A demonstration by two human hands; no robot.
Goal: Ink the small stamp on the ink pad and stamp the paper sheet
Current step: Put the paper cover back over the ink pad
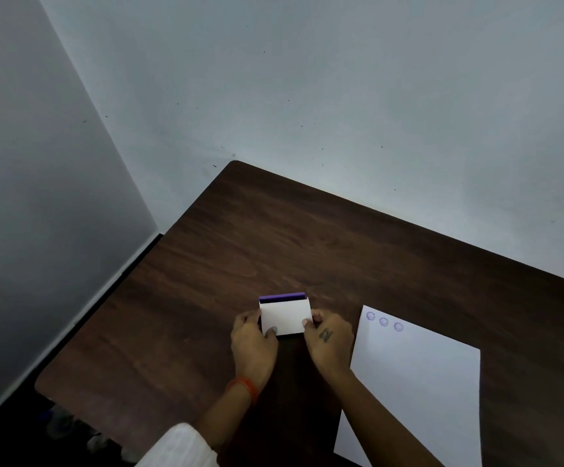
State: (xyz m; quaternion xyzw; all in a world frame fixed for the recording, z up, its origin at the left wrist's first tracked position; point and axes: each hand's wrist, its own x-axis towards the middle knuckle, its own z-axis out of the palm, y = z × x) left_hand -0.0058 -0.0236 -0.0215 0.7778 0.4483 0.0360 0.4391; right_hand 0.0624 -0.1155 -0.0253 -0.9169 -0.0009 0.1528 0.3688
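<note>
Hands, left hand point(253, 338) and right hand point(328, 338), grip the white ink pad point(285, 315) just left of the paper sheet point(418, 382).

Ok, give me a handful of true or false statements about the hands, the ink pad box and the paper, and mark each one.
1. Both hands hold the ink pad box. True: the left hand grips its left side and the right hand its right side.
2. The paper sheet lies to the left of the box. False: it lies to the right.
3. The paper is blank. False: three round purple stamp marks sit in a row near its top edge.
4. A purple strip shows along the far edge of the box. True.
5. The left wrist wears an orange band. True.
6. The box rests on a white table. False: the table is dark brown wood.
</note>
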